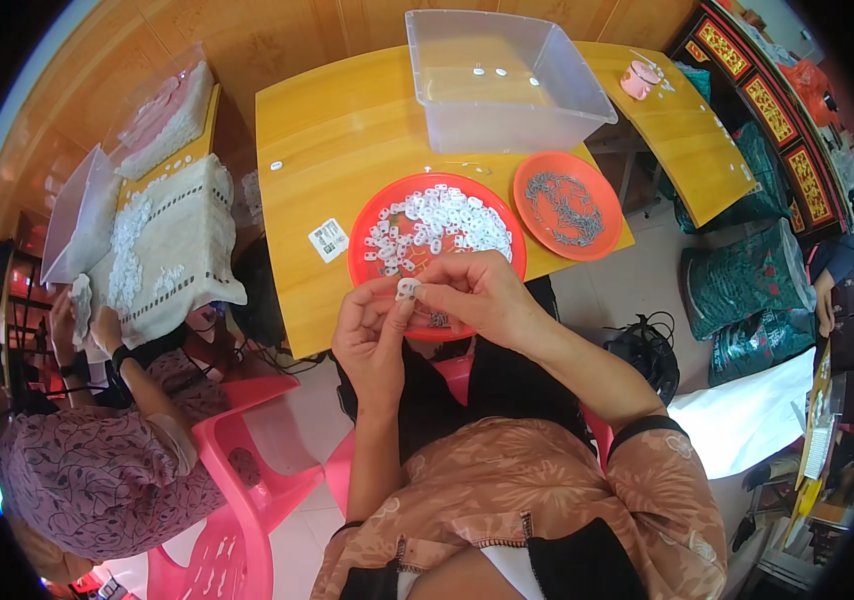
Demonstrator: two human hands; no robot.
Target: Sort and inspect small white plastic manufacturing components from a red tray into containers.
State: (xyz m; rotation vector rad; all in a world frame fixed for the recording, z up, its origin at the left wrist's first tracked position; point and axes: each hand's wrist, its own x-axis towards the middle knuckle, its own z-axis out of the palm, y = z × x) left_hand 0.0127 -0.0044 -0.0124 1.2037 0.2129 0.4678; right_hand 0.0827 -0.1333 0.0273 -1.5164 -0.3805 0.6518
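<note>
The yellow table (322,120) is stretching ahead, leaving bare wood at ten o'clock; the red tray (356,250) is overhanging its near edge, and an orange plate (562,160) is sitting close at two. My left hand (372,330) is pinching a small white piece (406,289) between thumb and fingers; my right hand (472,290) is meeting its three-o'clock side, hiding its own fingertips, so I cannot tell its hold.
</note>
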